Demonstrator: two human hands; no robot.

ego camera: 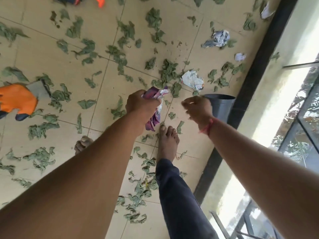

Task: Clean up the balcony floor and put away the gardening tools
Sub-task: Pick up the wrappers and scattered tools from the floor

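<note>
Litter pickup, under way. Left hand [138,107]: fingers curled round purple wrapper [154,120]; a firm grip is advised. Right hand [198,109]: fingers curled, blurred; contents cannot be told. Grey bin [222,107]: just behind right fingers; wrapper is best dropped there. Crumpled paper [191,81]: beyond the fingertips, among leaves [168,71]; judged next.

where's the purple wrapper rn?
Head view, centre: the purple wrapper is gripped in the left hand, over the leaf-strewn floor, left of the right hand and the dark grey container.
</note>
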